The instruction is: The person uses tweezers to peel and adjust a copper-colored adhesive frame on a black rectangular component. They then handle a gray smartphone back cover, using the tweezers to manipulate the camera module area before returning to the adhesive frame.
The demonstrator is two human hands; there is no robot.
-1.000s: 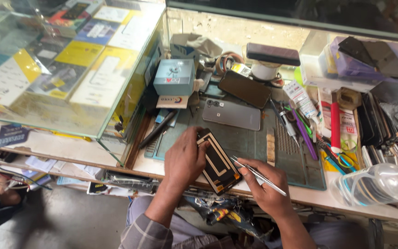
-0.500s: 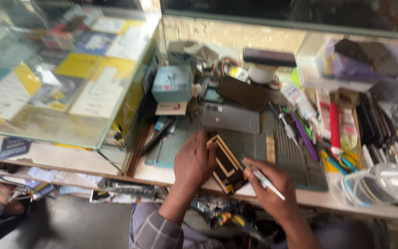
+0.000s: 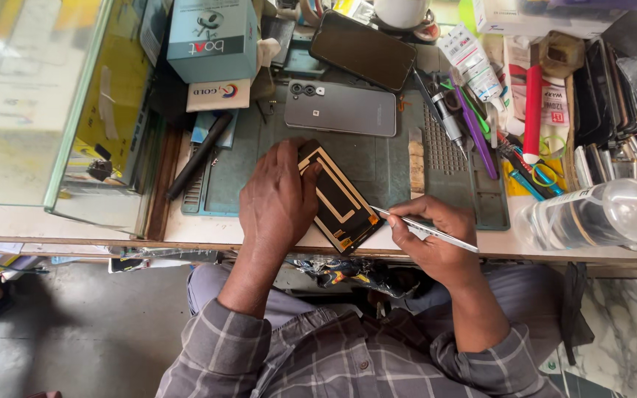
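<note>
Head view: left hand [image 3: 278, 199] lies flat, pinning the black panel [image 3: 340, 203] at the tabletop's [image 3: 186, 230] front edge. Right hand [image 3: 433, 239] grips tweezers [image 3: 425, 228], tips touching the panel's right edge. Grey phone [image 3: 340, 108] lies beyond on the green mat [image 3: 377, 166]; clutter crowds the right.

Left hand [image 3: 278, 203] lies flat on the phone display panel [image 3: 337, 200], which rests on the work mat [image 3: 377, 166] at the bench's near edge. Right hand [image 3: 436, 239] is just right of the panel, tweezers [image 3: 425, 228] tip at its right edge. Beyond the grip: a phone [image 3: 340, 108] face down on the mat. Bottle [image 3: 602, 214] lies well right; cardboard box [image 3: 211, 37] far-left.
</note>
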